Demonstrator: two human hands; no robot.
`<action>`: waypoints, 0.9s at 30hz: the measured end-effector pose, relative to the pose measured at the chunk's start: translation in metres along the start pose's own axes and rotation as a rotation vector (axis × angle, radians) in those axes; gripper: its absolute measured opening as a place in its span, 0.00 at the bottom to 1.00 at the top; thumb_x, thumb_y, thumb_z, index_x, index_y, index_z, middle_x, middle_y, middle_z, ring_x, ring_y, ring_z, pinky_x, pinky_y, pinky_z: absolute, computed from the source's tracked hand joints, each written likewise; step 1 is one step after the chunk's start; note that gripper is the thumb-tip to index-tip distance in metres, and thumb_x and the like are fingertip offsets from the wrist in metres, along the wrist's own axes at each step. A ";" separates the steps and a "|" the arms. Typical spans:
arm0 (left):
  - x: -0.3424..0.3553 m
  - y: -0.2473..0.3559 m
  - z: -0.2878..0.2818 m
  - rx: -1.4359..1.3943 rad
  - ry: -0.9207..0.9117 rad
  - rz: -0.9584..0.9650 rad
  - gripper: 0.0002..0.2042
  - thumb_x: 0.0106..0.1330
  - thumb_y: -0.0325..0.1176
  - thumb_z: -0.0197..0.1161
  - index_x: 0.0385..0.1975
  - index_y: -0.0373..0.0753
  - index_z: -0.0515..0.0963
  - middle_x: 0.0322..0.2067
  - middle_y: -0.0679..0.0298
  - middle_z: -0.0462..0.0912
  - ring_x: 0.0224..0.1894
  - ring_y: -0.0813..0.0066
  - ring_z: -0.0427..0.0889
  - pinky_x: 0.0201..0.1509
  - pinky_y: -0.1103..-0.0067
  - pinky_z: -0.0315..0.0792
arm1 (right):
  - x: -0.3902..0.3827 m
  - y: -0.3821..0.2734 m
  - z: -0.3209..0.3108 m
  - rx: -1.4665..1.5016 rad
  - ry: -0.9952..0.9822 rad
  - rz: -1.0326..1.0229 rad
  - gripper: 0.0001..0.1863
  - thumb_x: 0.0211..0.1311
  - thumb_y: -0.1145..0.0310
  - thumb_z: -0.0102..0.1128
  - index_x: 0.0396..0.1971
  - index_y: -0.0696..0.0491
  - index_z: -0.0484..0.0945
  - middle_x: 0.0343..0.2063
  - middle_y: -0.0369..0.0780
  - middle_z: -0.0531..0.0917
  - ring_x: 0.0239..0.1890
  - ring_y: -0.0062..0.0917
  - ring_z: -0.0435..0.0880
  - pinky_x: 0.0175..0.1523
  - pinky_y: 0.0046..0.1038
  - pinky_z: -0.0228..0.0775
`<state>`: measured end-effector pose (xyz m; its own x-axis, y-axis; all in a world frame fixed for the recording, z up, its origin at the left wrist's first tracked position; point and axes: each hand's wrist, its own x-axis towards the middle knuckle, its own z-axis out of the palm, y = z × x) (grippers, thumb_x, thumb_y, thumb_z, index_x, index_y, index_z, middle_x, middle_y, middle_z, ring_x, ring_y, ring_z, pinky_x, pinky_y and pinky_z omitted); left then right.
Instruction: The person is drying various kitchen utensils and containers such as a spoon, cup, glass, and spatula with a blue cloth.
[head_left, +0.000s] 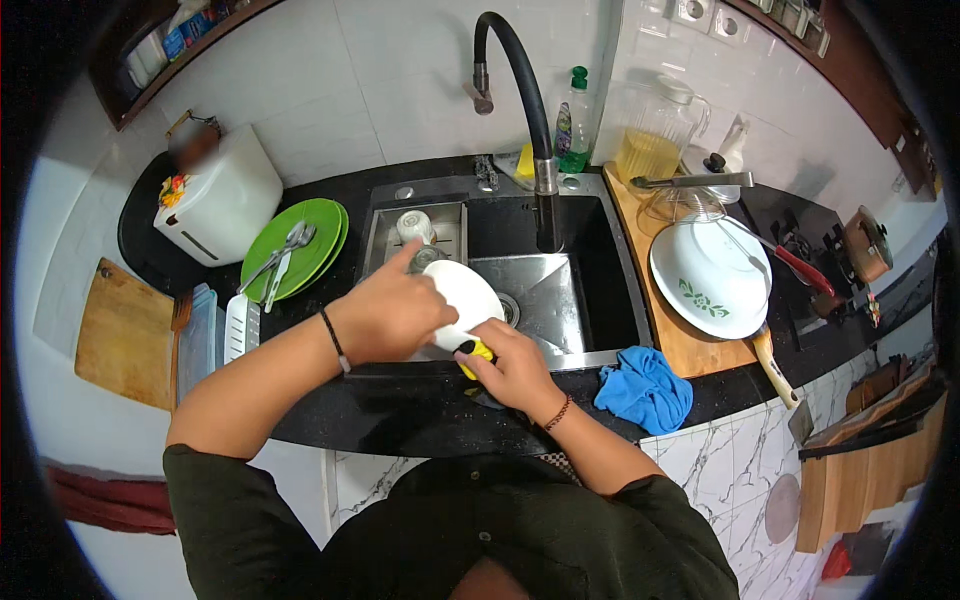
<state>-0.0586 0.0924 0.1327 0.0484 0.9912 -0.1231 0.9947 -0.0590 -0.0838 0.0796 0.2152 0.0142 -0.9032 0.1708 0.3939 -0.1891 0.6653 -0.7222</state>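
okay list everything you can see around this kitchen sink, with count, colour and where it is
white plate: one, white, over the sink, held at its left edge
sponge: one, yellow and black, against the plate's lower edge
sink: one, steel, set in the black counter
tap: one, black, arched over the sink
cup: one, white, in the sink's left tray
green plates: stacked, green, left of the sink, cutlery on top
blue cloth: one, blue, on the counter edge right of the sink
patterned bowl: one, white with green leaves, on the wooden board at right
jug: one, clear with yellow liquid, behind the bowl
soap bottle: one, green, beside the tap
left hand: grips the plate
right hand: holds the sponge
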 end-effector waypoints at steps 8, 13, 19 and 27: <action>0.013 0.013 -0.014 -0.229 0.458 -0.215 0.18 0.52 0.38 0.63 0.44 0.46 0.75 0.49 0.63 0.74 0.54 0.64 0.70 0.62 0.57 0.53 | -0.018 0.039 -0.005 1.018 0.257 0.484 0.11 0.62 0.62 0.53 0.36 0.55 0.73 0.26 0.32 0.76 0.26 0.15 0.72 0.32 0.17 0.64; 0.005 0.023 0.006 -0.389 0.533 -0.295 0.19 0.51 0.34 0.63 0.45 0.42 0.75 0.50 0.57 0.73 0.54 0.60 0.70 0.61 0.70 0.59 | -0.025 0.051 -0.023 1.298 0.191 0.619 0.13 0.62 0.57 0.52 0.33 0.52 0.71 0.24 0.32 0.75 0.23 0.15 0.72 0.28 0.17 0.65; -0.001 0.044 0.075 -1.368 0.748 -0.569 0.28 0.61 0.41 0.56 0.60 0.41 0.58 0.55 0.59 0.67 0.54 0.67 0.69 0.57 0.70 0.64 | -0.028 0.050 -0.027 1.058 0.165 0.446 0.10 0.60 0.65 0.56 0.35 0.55 0.73 0.29 0.37 0.78 0.28 0.19 0.76 0.32 0.21 0.68; 0.002 0.097 0.127 -2.420 0.931 -0.474 0.30 0.62 0.55 0.48 0.59 0.42 0.57 0.53 0.57 0.68 0.55 0.63 0.69 0.48 0.63 0.72 | -0.030 0.003 -0.020 -0.078 -0.110 -0.206 0.13 0.48 0.67 0.62 0.33 0.53 0.73 0.29 0.40 0.77 0.30 0.37 0.79 0.32 0.32 0.71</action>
<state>0.0269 0.0734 -0.0012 -0.6700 0.7237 -0.1654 -0.6117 -0.4120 0.6754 0.1134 0.2267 0.0118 -0.8860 -0.0519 0.4607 -0.3474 0.7324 -0.5856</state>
